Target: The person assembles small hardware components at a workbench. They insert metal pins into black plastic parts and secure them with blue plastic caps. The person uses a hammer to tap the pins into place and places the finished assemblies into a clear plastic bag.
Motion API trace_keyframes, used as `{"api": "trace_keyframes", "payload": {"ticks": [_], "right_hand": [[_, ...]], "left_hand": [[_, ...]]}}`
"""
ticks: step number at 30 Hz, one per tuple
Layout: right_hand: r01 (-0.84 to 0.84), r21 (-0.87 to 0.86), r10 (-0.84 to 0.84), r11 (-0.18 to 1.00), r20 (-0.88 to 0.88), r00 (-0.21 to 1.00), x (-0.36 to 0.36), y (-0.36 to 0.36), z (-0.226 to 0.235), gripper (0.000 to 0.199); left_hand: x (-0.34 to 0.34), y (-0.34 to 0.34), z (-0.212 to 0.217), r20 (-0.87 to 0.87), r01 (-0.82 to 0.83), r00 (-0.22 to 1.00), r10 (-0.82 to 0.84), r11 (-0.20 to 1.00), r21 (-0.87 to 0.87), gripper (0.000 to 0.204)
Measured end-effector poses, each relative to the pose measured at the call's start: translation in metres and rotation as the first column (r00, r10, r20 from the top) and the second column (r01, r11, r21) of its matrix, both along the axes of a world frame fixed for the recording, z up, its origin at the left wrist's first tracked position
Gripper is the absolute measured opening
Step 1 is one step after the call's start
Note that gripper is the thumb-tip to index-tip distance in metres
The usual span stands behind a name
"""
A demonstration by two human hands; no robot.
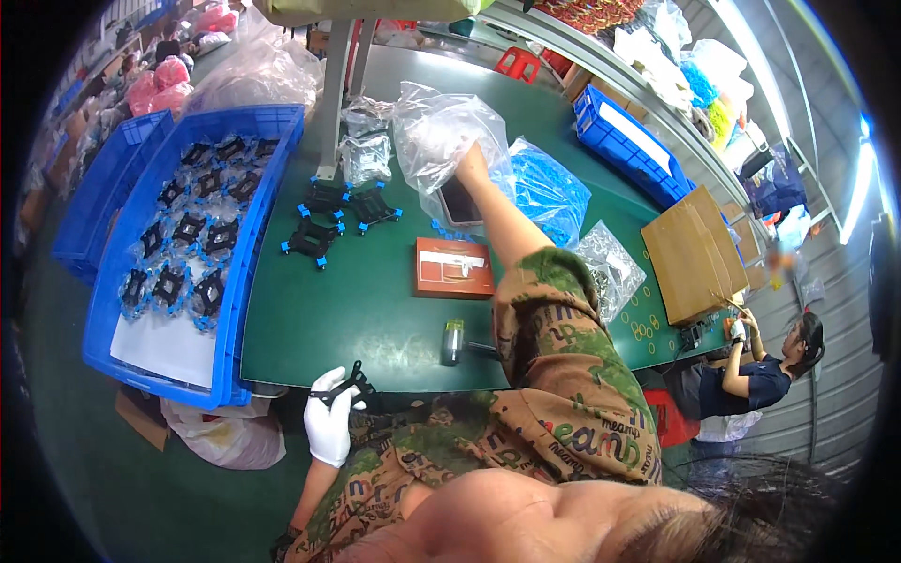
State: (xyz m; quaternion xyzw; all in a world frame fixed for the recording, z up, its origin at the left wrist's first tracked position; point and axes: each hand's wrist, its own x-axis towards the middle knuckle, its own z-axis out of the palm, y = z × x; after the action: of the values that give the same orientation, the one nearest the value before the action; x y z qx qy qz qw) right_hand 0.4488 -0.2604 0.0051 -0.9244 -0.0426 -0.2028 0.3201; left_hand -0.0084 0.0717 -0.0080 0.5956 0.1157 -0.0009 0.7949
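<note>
My left hand [328, 422], in a white glove, pinches a black X-shaped plastic bracket [352, 383] just off the table's near edge. My right arm stretches across the table, and my right hand [464, 158] is inside the mouth of a clear plastic bag [436, 122]; its fingers are hidden by the film. Below that bag lie a dark flat device [460, 202] and some loose blue pieces [452, 230]. Left of it rest black brackets with blue corner caps [310, 242]. A tied-up clear bag of blue pieces [554, 192] sits right of my forearm.
A blue crate [230, 375] at left holds several wrapped brackets. On the green table [338, 328] are a red-brown box [454, 267], a small bottle [453, 342], a bag of small parts [610, 267] and yellow rings [648, 324]. A cardboard box [690, 249] and a co-worker [746, 375] are at right.
</note>
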Motion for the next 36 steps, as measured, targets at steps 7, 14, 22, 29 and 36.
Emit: {"api": "trace_keyframes", "payload": {"ticks": [7, 14, 22, 29, 36], "right_hand": [[-0.113, 0.010, 0.111, 0.994, 0.131, 0.985, -0.135, -0.034, 0.012, 0.033], [-0.865, 0.420, 0.824, 0.273, 0.362, 0.435, -0.370, 0.042, 0.183, 0.035], [-0.957, 0.291, 0.675, 0.004, 0.706, 0.217, -0.452, 0.120, 0.199, 0.047], [-0.948, 0.314, 0.600, 0.058, 0.748, 0.284, -0.494, 0.123, 0.189, 0.044], [-0.943, 0.315, 0.618, 0.112, 0.721, 0.314, -0.549, 0.085, 0.181, 0.028]], "left_hand": [[0.013, -0.002, 0.006, 0.055, 0.073, 0.996, -0.069, 0.994, -0.079, 0.038], [0.075, -0.008, 0.040, 0.210, 0.296, 0.924, -0.319, 0.946, 0.132, 0.048], [0.103, -0.037, 0.026, 0.152, 0.483, 0.822, -0.549, 0.813, 0.325, 0.041], [0.105, -0.045, 0.024, 0.200, 0.408, 0.851, -0.485, 0.852, 0.329, 0.041], [0.114, -0.050, 0.009, 0.291, 0.210, 0.884, -0.366, 0.867, 0.452, 0.040]]}}
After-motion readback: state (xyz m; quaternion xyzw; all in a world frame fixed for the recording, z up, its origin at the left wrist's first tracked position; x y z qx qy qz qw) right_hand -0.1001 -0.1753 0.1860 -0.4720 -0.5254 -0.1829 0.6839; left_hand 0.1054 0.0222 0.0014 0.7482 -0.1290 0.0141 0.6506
